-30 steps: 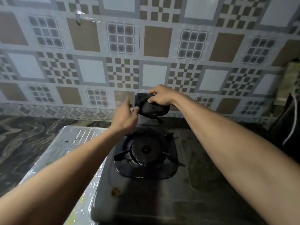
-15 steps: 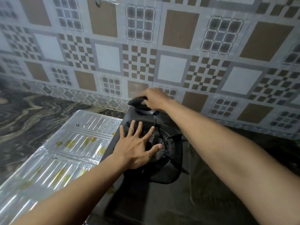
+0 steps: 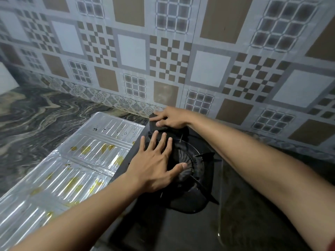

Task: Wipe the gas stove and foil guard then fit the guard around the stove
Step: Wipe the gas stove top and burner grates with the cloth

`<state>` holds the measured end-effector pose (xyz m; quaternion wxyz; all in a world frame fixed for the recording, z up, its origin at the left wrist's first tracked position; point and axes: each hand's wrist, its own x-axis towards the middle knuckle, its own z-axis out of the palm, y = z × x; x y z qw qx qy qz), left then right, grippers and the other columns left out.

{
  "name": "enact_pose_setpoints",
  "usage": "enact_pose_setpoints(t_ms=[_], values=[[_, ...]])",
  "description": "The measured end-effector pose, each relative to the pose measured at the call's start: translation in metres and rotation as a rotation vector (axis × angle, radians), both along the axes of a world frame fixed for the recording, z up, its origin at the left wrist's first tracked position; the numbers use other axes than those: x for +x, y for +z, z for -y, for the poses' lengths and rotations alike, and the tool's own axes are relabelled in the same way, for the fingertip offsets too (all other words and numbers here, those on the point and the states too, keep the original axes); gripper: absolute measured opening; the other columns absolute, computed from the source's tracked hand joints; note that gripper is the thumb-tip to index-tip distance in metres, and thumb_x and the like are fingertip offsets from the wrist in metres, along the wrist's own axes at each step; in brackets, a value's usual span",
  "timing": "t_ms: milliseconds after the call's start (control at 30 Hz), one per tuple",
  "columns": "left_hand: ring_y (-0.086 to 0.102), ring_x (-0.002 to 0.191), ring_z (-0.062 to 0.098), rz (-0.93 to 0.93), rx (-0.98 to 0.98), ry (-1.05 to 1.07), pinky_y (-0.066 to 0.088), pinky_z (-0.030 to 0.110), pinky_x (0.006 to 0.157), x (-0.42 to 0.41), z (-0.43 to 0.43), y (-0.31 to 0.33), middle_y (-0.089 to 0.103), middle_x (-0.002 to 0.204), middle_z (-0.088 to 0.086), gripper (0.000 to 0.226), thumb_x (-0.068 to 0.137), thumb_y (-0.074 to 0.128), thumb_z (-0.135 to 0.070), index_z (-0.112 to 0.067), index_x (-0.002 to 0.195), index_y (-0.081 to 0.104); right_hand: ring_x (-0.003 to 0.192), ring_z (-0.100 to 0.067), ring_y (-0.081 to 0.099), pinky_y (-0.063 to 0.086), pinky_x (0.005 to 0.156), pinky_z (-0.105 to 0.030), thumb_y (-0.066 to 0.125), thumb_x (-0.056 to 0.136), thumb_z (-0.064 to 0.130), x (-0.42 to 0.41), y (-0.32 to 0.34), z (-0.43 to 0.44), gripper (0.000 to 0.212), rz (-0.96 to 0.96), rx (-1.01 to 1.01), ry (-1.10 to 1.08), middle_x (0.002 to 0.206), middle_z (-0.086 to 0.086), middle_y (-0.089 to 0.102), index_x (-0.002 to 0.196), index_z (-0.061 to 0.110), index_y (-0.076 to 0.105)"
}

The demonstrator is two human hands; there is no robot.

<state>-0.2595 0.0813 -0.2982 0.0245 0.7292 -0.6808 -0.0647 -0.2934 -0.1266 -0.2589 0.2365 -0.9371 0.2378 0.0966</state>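
A black single-burner gas stove sits on the counter, its burner and pan support partly under my left hand. My left hand lies flat on the burner with fingers spread, holding nothing. My right hand presses a dark cloth onto the stove's far left corner by the wall. A silver ribbed foil guard lies flat on the counter left of the stove, touching its edge, with yellow grease stains and dark specks.
A patterned tiled wall rises right behind the stove. Dark marbled countertop extends left of and behind the foil guard. A pale object stands at the far left edge.
A second ago both hands held the cloth in the air above the stove. My left hand has come down flat onto the burner and my right hand has lowered the cloth onto the stove's back corner.
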Motion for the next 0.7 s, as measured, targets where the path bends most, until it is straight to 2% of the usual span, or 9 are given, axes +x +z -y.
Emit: enact_pose_setpoints(t_ms=[100,233,367,500,700], values=[[-0.022,0.149,0.028,-0.007,-0.008,-0.006,-0.01,0.057,0.119,0.001,0.0,-0.002,-0.008,0.165,0.008,0.092,0.084,0.007,-0.081,-0.027,0.157,-0.004,0.148,-0.019,0.023,0.014,0.106,-0.019,0.052,0.102,0.023,-0.002,-0.006,0.008,0.044,-0.053,-0.037,0.048,0.162,-0.003,0.022,0.146,0.027,0.046],[-0.023,0.148,0.032,-0.01,0.019,-0.004,-0.012,0.062,0.116,-0.002,0.002,0.0,-0.01,0.165,0.009,0.086,0.084,0.009,-0.081,-0.036,0.155,-0.009,0.148,-0.019,0.024,0.014,0.114,-0.025,0.048,0.103,0.02,-0.02,-0.008,0.018,0.046,-0.047,-0.063,0.032,0.163,0.0,0.016,0.149,0.027,0.04],[-0.022,0.148,0.035,-0.045,0.008,0.029,-0.016,0.065,0.113,-0.01,0.012,0.005,-0.009,0.165,0.003,0.084,0.087,0.01,-0.079,-0.034,0.156,-0.005,0.149,-0.022,0.021,0.012,0.115,-0.025,0.044,0.105,0.02,-0.046,-0.012,0.025,0.048,-0.026,-0.064,-0.026,0.164,-0.003,0.012,0.151,0.028,0.035],[-0.022,0.148,0.035,-0.052,-0.014,0.021,-0.013,0.069,0.111,-0.019,0.021,0.002,-0.008,0.166,-0.005,0.08,0.091,0.007,-0.073,-0.029,0.157,-0.004,0.151,-0.023,0.012,0.011,0.117,-0.031,0.044,0.105,0.019,-0.068,-0.018,0.027,0.048,0.014,-0.106,-0.105,0.165,-0.002,0.004,0.151,0.026,0.035],[-0.023,0.147,0.037,-0.015,-0.001,0.025,-0.014,0.071,0.11,-0.019,0.024,0.0,-0.009,0.165,-0.01,0.091,0.085,0.003,-0.08,-0.025,0.157,-0.005,0.151,-0.017,0.012,0.01,0.123,-0.039,0.045,0.104,0.018,-0.1,-0.025,0.024,0.047,0.074,-0.079,-0.155,0.163,0.004,0.017,0.149,0.029,0.039]])
